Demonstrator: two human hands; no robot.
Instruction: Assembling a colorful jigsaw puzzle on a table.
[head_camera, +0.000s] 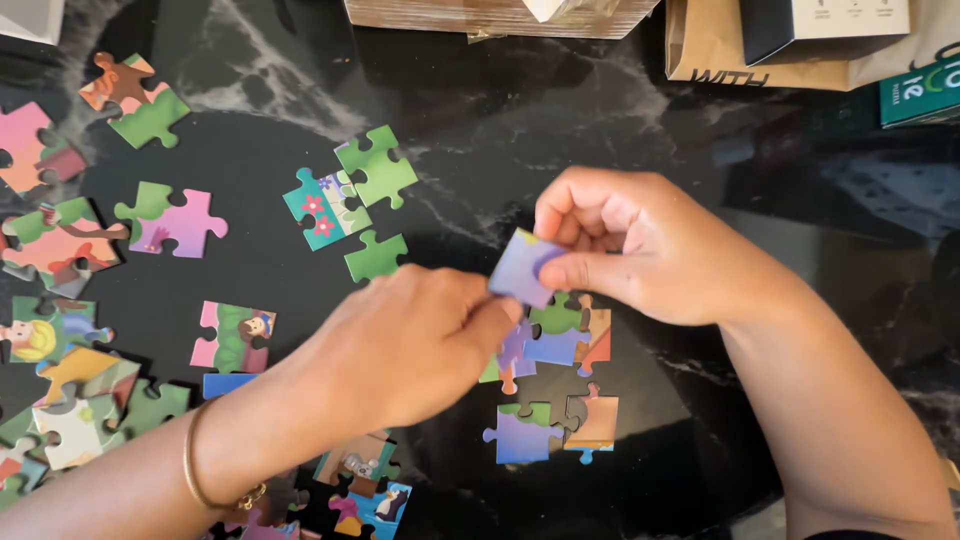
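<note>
Pinching a flat lilac-blue cardboard puzzle piece (524, 266) between thumb and forefinger, your right hand (640, 250) holds it tilted just above the small joined cluster of blue, green and orange pieces (555, 340) on the black marbled worktop (640, 130). Your left hand (405, 345) lies beside that cluster, its fingers (495, 318) curled closed and touching the held piece's lower edge; whether they grip anything of their own is hidden.

The piece could slip from so light a pinch, and your left hand sits close enough to nudge the cluster apart. A forced fit might bend a tab. The piece looks thin and stiff, mostly lilac with a trace of yellow at its top corner. Left of the cluster lie loose green pieces (376, 172).
</note>
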